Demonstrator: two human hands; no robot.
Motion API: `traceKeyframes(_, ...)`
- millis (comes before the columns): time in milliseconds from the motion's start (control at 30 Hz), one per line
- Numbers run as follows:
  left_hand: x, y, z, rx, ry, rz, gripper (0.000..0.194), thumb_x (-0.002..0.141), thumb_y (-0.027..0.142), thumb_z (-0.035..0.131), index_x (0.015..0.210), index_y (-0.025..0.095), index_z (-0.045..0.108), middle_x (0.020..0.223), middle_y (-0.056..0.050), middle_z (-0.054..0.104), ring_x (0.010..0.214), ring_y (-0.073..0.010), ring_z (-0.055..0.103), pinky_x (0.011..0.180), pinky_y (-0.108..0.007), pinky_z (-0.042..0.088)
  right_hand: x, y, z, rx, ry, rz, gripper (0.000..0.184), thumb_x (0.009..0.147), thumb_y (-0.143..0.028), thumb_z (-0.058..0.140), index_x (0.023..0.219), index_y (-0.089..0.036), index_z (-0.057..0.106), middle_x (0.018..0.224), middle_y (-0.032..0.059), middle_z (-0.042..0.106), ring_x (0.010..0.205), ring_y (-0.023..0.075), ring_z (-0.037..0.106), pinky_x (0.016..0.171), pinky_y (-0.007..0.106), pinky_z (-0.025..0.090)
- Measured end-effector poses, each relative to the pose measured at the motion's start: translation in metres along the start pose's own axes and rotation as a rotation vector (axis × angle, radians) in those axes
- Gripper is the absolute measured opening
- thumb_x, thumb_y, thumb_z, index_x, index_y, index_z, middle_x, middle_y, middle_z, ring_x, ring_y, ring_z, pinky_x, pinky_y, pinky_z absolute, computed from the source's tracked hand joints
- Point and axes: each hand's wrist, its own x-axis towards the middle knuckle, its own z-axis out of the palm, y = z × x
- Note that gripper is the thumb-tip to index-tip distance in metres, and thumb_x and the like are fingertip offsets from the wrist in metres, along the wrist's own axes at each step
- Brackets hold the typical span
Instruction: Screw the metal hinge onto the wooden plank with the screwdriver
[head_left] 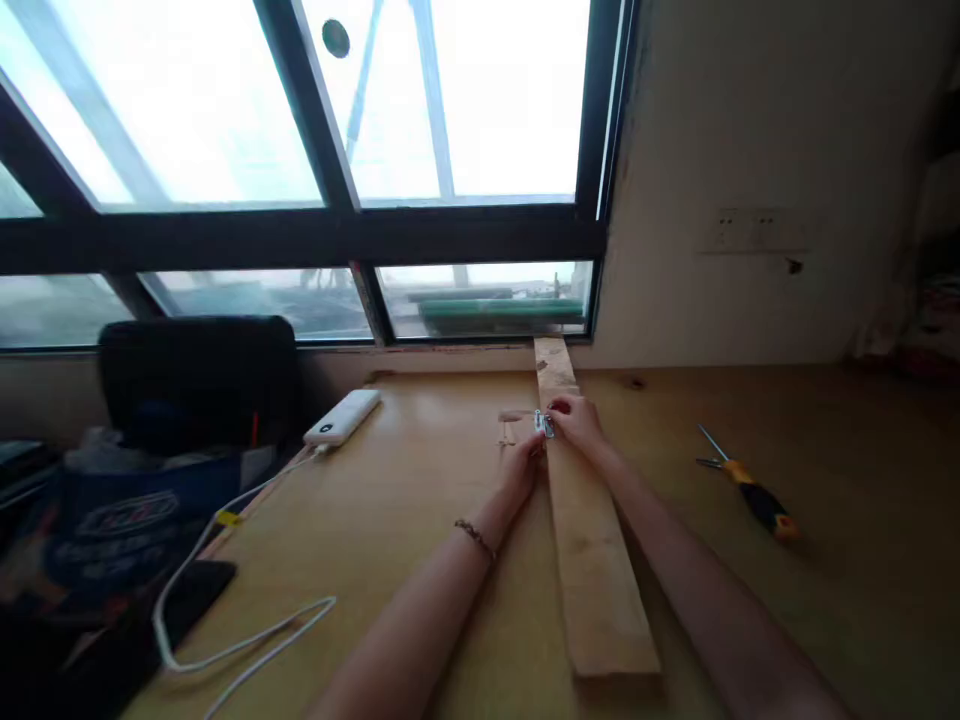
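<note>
A long wooden plank [592, 540] lies on the wooden table [420, 500], running from near me to the window sill. My left hand [521, 462] and my right hand [577, 420] meet at the plank's left edge, far end. Both pinch a small shiny metal piece [543, 424], perhaps a hinge or latch, against the plank. A bracelet [475, 536] sits on my left wrist. A small pale object [512, 416] lies just left of the metal piece.
A screwdriver with a yellow and black handle [750, 490] lies on the table to the right. A white power bank [343, 416] with a white cable [225, 560] lies at left. A dark chair [199, 375] and cluttered bags [112, 510] stand at far left.
</note>
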Motion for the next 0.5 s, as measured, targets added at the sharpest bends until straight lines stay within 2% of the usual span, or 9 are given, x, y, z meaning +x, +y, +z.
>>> traceKeyframes(167, 0.0049, -0.0041, -0.0041, 0.015, 0.012, 0.055, 0.023, 0.058, 0.015, 0.068, 0.081, 0.011, 0.064, 0.073, -0.003, 0.065, 0.061, -0.0102, 0.057, 0.059, -0.022, 0.042, -0.0038, 0.0071, -0.0016, -0.045, 0.004, -0.023, 0.016, 0.067, -0.015, 0.053, 0.072, -0.015, 0.068, 0.067, 0.0028, 0.066, 0.062, 0.0133, 0.056, 0.058, 0.022, 0.040)
traceKeyframes(300, 0.0050, -0.0026, -0.0028, 0.003, 0.065, 0.043, 0.028, 0.056, 0.011, 0.070, 0.082, 0.013, 0.063, 0.068, -0.001, 0.064, 0.056, -0.0081, 0.055, 0.051, -0.019, 0.039, -0.0048, 0.0073, -0.0001, -0.089, 0.023, -0.074, 0.014, 0.068, -0.014, 0.053, 0.071, -0.016, 0.067, 0.069, 0.0034, 0.065, 0.063, 0.0131, 0.056, 0.060, 0.022, 0.040)
traceKeyframes(500, 0.0007, 0.0013, 0.0024, -0.002, 0.092, 0.044, 0.028, 0.054, 0.009, 0.070, 0.082, 0.013, 0.063, 0.064, 0.000, 0.062, 0.053, -0.0068, 0.053, 0.048, -0.017, 0.038, -0.0063, 0.0026, -0.0005, -0.181, -0.001, -0.150, 0.014, 0.069, -0.010, 0.053, 0.071, -0.015, 0.066, 0.070, 0.0041, 0.064, 0.064, 0.0129, 0.054, 0.061, 0.022, 0.038)
